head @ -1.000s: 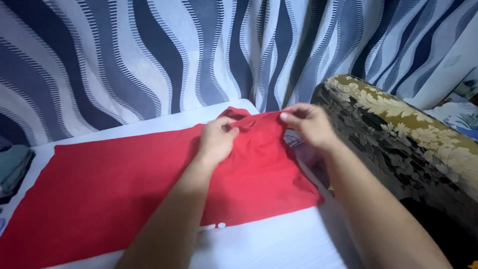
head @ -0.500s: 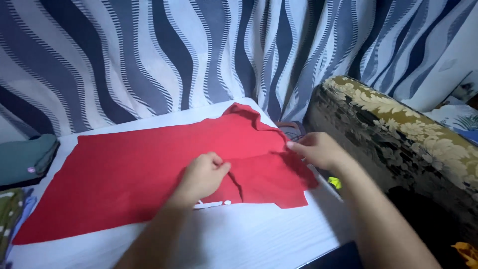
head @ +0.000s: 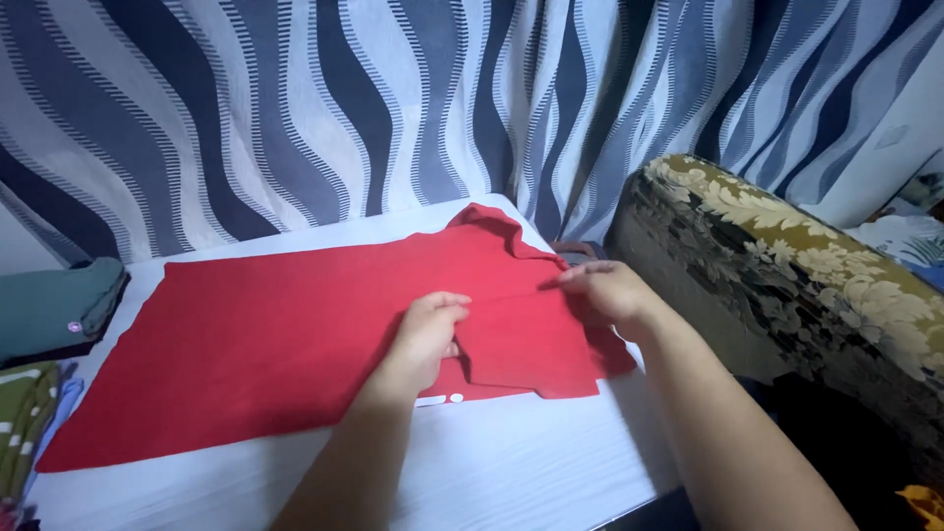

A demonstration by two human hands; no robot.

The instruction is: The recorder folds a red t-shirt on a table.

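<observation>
A red shirt [head: 265, 334] lies flat on a white table [head: 511, 462], its collar toward the far right corner. My left hand [head: 428, 334] pinches a folded edge of the red cloth near the shirt's middle right. At the shirt's right edge, my right hand [head: 605, 293] grips the same fold of the sleeve part. The fold runs between the two hands. A small white print shows on the shirt's near edge below my left hand.
A floral brown-and-gold sofa arm [head: 787, 275] stands close on the right. Folded teal clothing [head: 54, 305] and a green patterned garment [head: 25, 423] lie at the table's left. A blue-and-white wavy curtain [head: 344, 108] hangs behind.
Both hands came down from the collar and drew the right part of the shirt inward into a fold; the fold now lies flatter, and both hands sit slightly farther up the shirt than half a second ago.
</observation>
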